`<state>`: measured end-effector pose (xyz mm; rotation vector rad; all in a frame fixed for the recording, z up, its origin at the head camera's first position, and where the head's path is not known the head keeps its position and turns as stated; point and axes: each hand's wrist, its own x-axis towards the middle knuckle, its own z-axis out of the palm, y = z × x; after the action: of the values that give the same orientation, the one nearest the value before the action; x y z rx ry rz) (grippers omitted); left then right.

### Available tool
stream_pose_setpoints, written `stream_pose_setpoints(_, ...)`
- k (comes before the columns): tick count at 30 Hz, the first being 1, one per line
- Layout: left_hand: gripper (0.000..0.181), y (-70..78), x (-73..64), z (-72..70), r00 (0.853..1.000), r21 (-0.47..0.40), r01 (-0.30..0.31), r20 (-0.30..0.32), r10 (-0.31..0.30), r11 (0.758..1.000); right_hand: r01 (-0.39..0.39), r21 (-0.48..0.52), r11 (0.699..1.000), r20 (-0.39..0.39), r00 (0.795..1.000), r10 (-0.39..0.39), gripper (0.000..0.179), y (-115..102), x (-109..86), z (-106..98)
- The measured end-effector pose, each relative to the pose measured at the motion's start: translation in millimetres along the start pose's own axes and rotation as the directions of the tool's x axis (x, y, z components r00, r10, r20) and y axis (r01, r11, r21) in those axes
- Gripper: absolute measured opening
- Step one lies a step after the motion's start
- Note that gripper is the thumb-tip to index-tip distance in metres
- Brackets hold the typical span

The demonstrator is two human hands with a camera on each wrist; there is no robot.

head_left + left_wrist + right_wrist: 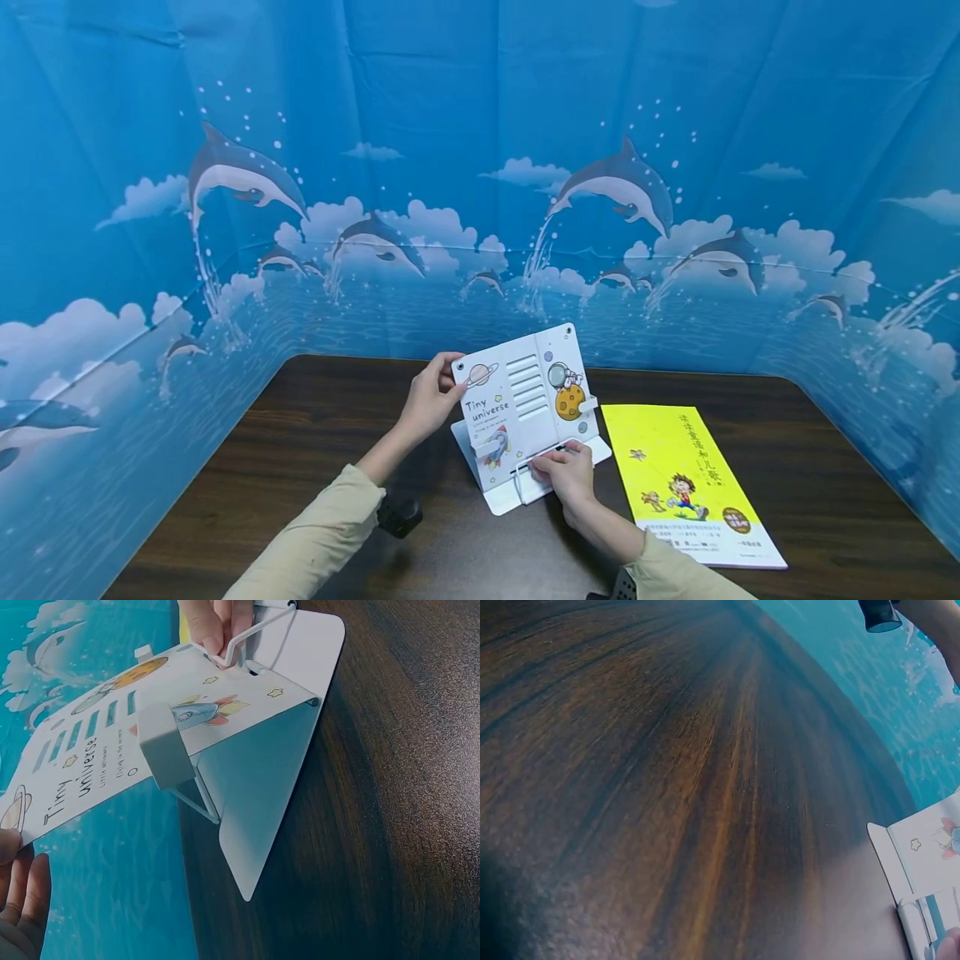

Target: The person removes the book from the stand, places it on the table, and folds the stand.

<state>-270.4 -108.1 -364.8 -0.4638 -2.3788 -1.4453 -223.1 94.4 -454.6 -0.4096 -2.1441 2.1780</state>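
Observation:
A white book stand [528, 396], printed with a planet, a rocket, an astronaut and "Tiny universe", stands tilted back on the table. My left hand [431, 397] pinches its upper left corner between thumb and fingers; the left wrist view shows this thumb [9, 846] on the printed face. At the lower edge, my right hand [567, 477] holds the stand beside a white bent wire [251, 635]. Exactly which part lies between those fingers is partly hidden. Below the tilted panel, the flat base plate [259, 817] rests on the wood.
Right of the stand lies a yellow book [667, 475] with a cartoon child on its cover. The dark wooden table [300, 450] reaches back to a blue curtain [465, 125] printed with dolphins. Dark devices are strapped at both wrists.

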Motion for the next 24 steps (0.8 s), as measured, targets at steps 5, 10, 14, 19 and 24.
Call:
stream_pose_setpoints(5,0.038,0.2,-1.2,-0.9,1.000,-0.011,0.002,-0.006,-0.002,1.000,-0.011,0.034,0.999,0.002,1.000,0.011,0.064,1,-0.4,2)
stream_pose_setpoints(10,0.039,-0.6,-3.0,-1.7,1.000,0.012,0.019,-0.007,-0.019,1.000,-0.017,0.049,0.999,0.018,1.000,0.016,0.064,-1,0.5,1)
stream_pose_setpoints(14,0.039,-0.4,-5.6,-3.7,1.000,0.031,0.003,-0.009,-0.003,1.000,-0.036,0.040,0.999,0.032,0.999,0.035,0.065,-2,3.8,-1)
stream_pose_setpoints(19,0.042,2.2,-14.8,-7.0,0.998,0.088,-0.061,-0.009,0.062,0.994,-0.049,0.042,0.998,0.072,0.996,0.046,0.061,-3,12.4,-5)
stream_pose_setpoints(24,0.045,5.1,-25.8,-7.7,0.992,0.129,-0.122,-0.001,0.123,0.984,-0.048,-0.055,0.997,0.110,0.993,0.054,0.056,-4,23.8,-12)
